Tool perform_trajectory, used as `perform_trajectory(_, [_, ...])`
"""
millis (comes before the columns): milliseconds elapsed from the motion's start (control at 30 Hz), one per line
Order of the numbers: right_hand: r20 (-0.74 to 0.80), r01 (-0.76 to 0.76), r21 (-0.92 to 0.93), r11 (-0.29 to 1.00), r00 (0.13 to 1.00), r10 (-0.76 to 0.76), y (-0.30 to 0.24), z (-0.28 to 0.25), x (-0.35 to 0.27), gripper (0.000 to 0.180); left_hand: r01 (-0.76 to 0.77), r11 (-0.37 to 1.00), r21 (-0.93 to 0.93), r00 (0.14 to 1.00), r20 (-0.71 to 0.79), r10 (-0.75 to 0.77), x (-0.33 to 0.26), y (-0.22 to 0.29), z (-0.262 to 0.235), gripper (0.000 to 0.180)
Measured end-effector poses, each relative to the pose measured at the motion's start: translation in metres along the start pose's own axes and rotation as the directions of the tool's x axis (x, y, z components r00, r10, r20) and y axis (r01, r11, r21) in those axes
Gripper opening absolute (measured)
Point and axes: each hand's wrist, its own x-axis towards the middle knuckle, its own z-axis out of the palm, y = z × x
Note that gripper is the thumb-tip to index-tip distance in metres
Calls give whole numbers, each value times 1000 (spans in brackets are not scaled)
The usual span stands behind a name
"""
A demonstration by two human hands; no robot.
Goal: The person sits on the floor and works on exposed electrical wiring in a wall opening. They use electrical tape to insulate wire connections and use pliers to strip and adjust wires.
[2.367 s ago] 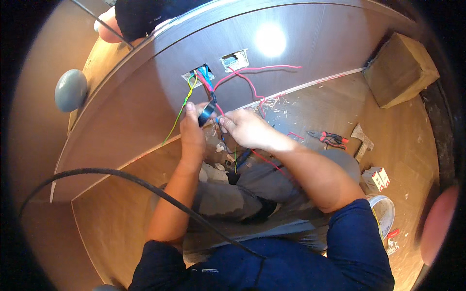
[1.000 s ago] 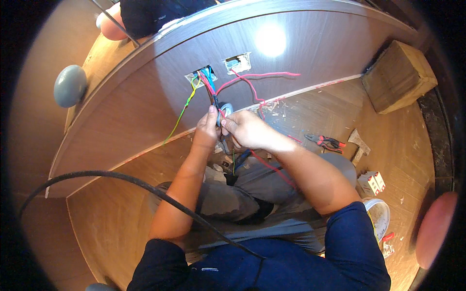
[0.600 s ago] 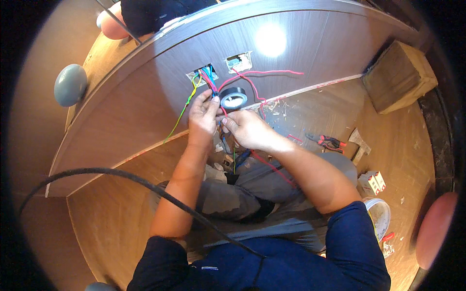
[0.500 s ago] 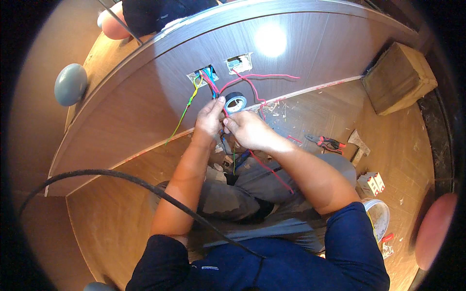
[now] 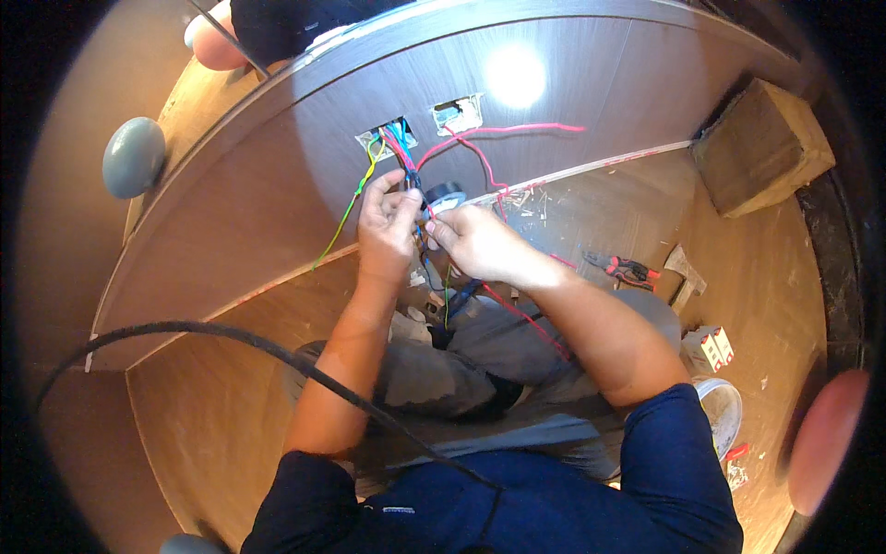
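Observation:
A bundle of coloured wires point(image 5: 397, 148) comes out of the left wall cutout and runs down to my hands. My left hand point(image 5: 388, 217) is closed round the bundle, its thumb and fingers pressed on a dark stretch of it. Close on the right, my right hand point(image 5: 475, 242) pinches at the wires, with a bit of red between its fingertips. A roll of dark electrical tape point(image 5: 447, 196) sits just above the right knuckles, partly hidden by them. A green-yellow wire point(image 5: 349, 217) dangles to the left, and a red wire point(image 5: 517, 129) stretches out rightward.
A second cutout point(image 5: 457, 114) opens in the wood-look panel point(image 5: 591, 92). On the floor at right lie red-handled pliers point(image 5: 623, 268), a hatchet-like tool point(image 5: 684, 275), small boxes point(image 5: 709, 349) and a white bucket point(image 5: 722, 411). A wooden block point(image 5: 761, 152) stands beyond. A black cable point(image 5: 249, 342) arcs across the left.
My left fingers have spread a little and shifted left along the bundle. The tape roll has tilted and sits lower behind my right hand. The loose red wire has swung slightly right and up.

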Motion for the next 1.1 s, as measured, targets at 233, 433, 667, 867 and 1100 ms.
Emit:
perform_trajectory(233, [80, -73, 22, 997, 994, 71, -5, -10, 0, 33, 101, 909, 404, 975, 142, -172, 2, -12, -6, 39])
perform_trajectory(433, [104, -70, 57, 996, 993, 64, -3, -8, 3, 33, 383, 909, -163, 924, 65, -377, -16, 21, -13, 39])
perform_trajectory(667, [52, -35, 95, 995, 998, 30, -1, -2, 0, 32, 197, 973, -122, 980, 12, -197, -5, 2, 8, 29])
perform_trajectory(867, [98, -86, 37, 996, 992, 82, 3, -10, 4, 38, 47, 956, 290, 952, 276, -130, 16, -27, -13, 21])
perform_trajectory(1100, [70, -8, -84, 996, 997, 14, 13, -6, 8, 36, 389, 906, -166, 907, 239, -346, 3, 29, -37, 32])
